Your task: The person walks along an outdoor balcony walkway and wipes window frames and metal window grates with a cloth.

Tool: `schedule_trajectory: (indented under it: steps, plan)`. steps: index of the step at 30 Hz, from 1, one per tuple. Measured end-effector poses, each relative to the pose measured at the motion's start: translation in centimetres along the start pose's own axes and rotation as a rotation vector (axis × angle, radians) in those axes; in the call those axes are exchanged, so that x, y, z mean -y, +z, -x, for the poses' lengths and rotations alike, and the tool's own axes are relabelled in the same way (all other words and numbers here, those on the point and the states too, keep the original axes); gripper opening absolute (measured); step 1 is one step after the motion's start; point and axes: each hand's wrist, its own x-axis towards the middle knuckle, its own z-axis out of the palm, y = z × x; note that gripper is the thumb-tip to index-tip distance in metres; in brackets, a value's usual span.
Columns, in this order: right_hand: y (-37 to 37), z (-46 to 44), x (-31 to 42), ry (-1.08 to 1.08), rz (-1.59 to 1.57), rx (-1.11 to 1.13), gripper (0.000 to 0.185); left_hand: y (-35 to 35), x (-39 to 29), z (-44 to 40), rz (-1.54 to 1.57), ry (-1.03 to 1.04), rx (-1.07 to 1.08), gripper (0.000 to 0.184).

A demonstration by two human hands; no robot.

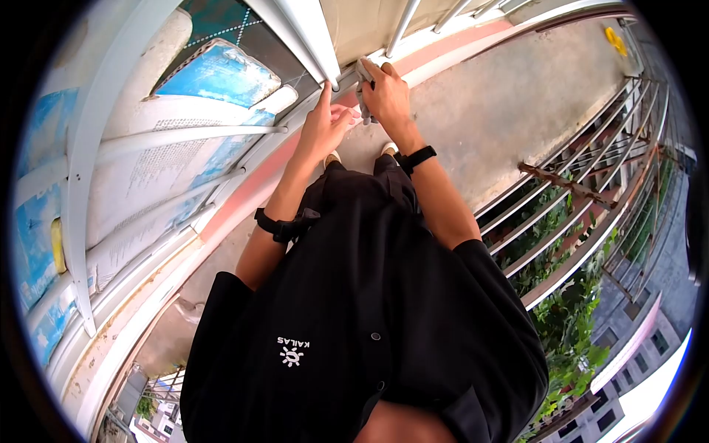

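My right hand is closed around a crumpled grey cloth, which shows along the hand's left side by the window sill. My left hand holds nothing. Its index finger points up to the lower end of a white window frame, at or very near the edge; whether it touches I cannot tell. The other fingers of that hand are apart, partly bent toward the cloth. Both hands are close together over the pink-and-white sill. A dark band sits on each wrist.
White bars cross the window on the left, with blue and white printed sacks behind them. A rusty metal railing with green leaves runs along the right. Below is a concrete floor; a yellow object lies far off.
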Motion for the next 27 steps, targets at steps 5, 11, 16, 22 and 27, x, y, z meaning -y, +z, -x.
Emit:
schedule_trajectory:
  steps: [5,11,16,22,27]
  plan:
    - [0.6,1.0,1.1,-0.059,0.011,0.073,0.048,0.1,0.3,-0.2,0.022,0.005,-0.014,0.081]
    - [0.6,1.1,1.1,-0.129,-0.011,0.114,0.049,0.1,0.7,-0.2,0.026,-0.003,-0.024,0.084]
    - [-1.5,-0.9,0.1,-0.333,0.021,0.238,0.041,0.4,1.3,-0.3,0.016,-0.005,-0.044,0.083]
    - [-3.2,1.0,-1.8,-0.248,0.142,0.472,0.034,-0.3,0.9,0.6,0.069,-0.055,-0.033,0.068]
    - [-5.3,2.9,-2.7,0.289,-0.864,0.397,0.04,-0.2,2.1,1.2,-0.055,0.038,0.026,0.035]
